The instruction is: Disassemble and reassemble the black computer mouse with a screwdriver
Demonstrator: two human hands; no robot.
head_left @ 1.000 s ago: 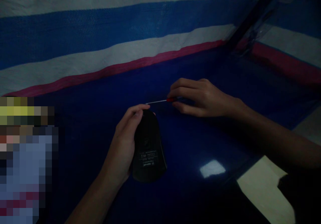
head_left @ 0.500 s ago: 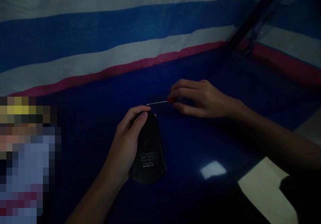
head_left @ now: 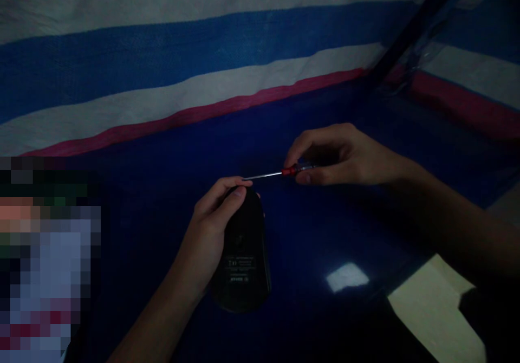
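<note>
My left hand [head_left: 217, 208] is closed around the upper end of a black computer mouse [head_left: 244, 249], whose underside with printed label faces me. The thumb lies on the mouse and the index finger runs along its top edge. My right hand [head_left: 341, 154] pinches the handle of a small screwdriver [head_left: 289, 172] between thumb and fingers; the handle is red in front and looks clear behind. Its thin metal shaft points left, and the tip meets the left index fingertip just above the mouse. Whether the tip touches the mouse itself, I cannot tell.
Under the hands is a shiny dark blue tabletop [head_left: 317, 227] with a light reflection. A striped blue, white and red sheet [head_left: 203, 43] hangs behind it. A dark pole [head_left: 414, 27] rises at the back right. The lower left is pixelated.
The right hand has shifted slightly right and its fingers have lifted, so more of the screwdriver handle shows. The left hand and mouse sit slightly lower and to the right in view.
</note>
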